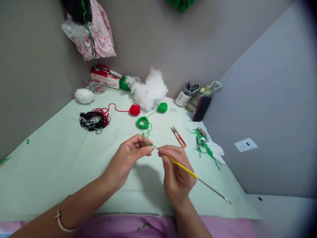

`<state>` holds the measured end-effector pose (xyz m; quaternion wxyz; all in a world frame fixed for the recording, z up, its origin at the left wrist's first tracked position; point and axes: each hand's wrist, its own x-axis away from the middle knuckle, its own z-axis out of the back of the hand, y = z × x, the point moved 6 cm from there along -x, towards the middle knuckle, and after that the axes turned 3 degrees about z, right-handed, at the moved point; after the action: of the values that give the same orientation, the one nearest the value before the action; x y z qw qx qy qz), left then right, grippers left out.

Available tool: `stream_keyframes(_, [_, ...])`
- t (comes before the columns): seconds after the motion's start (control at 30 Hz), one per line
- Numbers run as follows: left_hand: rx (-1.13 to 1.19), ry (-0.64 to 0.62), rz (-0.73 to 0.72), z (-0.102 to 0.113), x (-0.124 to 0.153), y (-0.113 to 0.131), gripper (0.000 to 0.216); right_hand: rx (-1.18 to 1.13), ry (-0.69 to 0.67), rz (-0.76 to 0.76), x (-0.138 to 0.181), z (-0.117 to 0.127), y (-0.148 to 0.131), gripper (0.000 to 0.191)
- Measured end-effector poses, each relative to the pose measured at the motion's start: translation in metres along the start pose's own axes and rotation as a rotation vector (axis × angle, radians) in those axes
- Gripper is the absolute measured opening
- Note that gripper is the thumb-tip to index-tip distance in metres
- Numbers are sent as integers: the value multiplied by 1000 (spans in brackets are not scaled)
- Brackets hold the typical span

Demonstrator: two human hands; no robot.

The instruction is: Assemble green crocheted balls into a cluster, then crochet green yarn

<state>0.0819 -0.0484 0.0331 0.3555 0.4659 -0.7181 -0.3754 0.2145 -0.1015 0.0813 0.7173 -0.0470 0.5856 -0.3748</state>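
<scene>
My right hand (177,172) grips a crochet hook (184,168) by its yellow handle, pen-fashion, with one metal end pointing down to the right. Its other tip meets green yarn (146,141) at the fingertips of my left hand (131,155). Thumb and index finger of that hand pinch the yarn; any stitch there is too small to make out. From the pinch the strand runs up to a ring-shaped green yarn coil (143,123) on the table. Another strand links this coil to a small green yarn ball (162,107).
Thread snips (178,137) lie right of my hands, near green yarn scraps (204,145). Behind are white stuffing (150,89), a red yarn ball (134,109), tangled black yarn (94,120), a white yarn ball (84,96), a phone (201,109) and a bottle (195,100).
</scene>
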Motion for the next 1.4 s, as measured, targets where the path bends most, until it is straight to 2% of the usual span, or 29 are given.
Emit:
stream_keyframes(0.3, [20,22,21,-1,1,-1,20,56,-17,2,4,-1,-1,38])
stream_keyframes(0.47, [58,-8,59,-1,2,-5,21,-44,62,-93,4,-1,7,33])
stream_keyframes(0.7, [26,0,74,1,0,-4,28,-206,92,-306,5,-2,21,17])
stream_keyframes(1.07, [12,-46,84,-3,-1,-9,35,-233,61,-338,7,-5,26,15])
stream_keyframes(1.17, [-22,-26,55,-4,-1,-8,49,-140,11,-281,10,-5,24,17])
stream_keyframes(1.27, [8,-10,53,-6,1,-11,65,98,-44,-57,13,-8,11,32])
stream_keyframes(1.33, [97,-47,121,-9,3,-16,66,175,-38,51,15,-8,5,41])
stream_keyframes(1.4, [190,-112,206,-10,4,-20,62,92,-28,4,14,-5,8,40])
